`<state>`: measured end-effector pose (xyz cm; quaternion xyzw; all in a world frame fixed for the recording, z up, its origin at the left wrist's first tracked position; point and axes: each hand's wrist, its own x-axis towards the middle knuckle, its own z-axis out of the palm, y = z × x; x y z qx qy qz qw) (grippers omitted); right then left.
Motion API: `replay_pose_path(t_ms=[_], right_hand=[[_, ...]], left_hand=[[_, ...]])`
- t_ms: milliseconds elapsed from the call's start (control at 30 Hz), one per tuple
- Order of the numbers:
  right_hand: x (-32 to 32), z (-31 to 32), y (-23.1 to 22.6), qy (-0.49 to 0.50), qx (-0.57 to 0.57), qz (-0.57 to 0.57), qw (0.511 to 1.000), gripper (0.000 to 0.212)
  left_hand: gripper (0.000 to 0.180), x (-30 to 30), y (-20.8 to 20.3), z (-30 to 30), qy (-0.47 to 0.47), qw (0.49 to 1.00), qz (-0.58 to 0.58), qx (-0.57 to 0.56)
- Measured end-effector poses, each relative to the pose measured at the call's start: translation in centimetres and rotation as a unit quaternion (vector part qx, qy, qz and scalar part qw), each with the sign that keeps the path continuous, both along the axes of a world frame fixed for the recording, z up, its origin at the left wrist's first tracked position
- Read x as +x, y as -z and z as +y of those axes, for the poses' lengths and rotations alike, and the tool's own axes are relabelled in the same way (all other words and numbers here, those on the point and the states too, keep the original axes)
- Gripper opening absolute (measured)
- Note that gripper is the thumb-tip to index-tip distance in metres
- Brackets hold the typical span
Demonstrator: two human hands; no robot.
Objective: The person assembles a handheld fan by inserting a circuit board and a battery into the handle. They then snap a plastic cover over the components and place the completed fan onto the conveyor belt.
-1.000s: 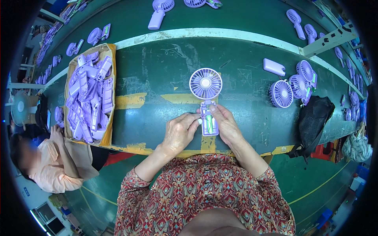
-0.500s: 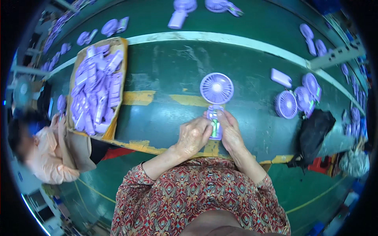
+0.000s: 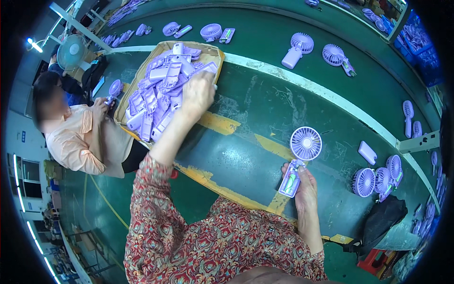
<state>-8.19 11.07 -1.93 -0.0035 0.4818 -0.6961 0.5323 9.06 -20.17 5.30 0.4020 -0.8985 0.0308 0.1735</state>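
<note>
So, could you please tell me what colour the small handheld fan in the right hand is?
The small handheld fan is pale purple; the head view shows it.

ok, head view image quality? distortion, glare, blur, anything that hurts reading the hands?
Head view: strong fisheye, the belt's white edge stripe bows and black vignette fills the corners. Soft sheen on the green belt, no hard glare. Left hand over the cardboard box and right hand on the purple fan look sharp. Rim detail smears.

A small purple plastic handheld fan (image 3: 299, 160) lies flat on the green belt, round grille pointing away, its handle open. Purple plastic handle covers (image 3: 163, 90) fill a cardboard tray (image 3: 124, 102).
</note>
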Motion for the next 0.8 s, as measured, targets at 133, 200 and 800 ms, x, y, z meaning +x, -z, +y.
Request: replay_pose_path(t_ms=[133, 200, 800], right_hand=[[0.0, 0.0, 0.2, -0.009, -0.013, -0.016, 1.000, 0.036], [-0.1, 0.0, 0.3, -0.016, -0.020, -0.015, 1.000, 0.037], [0.3, -0.5, 0.9, 0.028, -0.035, -0.045, 0.998, 0.030]], left_hand=[[0.053, 0.3, 2.7, -6.4, -0.058, 0.995, -0.076, 0.033], [0.053, 0.5, 3.2, -7.7, -0.053, 0.994, -0.091, 0.030], [0.075, -1.4, 4.3, 14.6, 0.040, 0.897, 0.170, 0.406]])
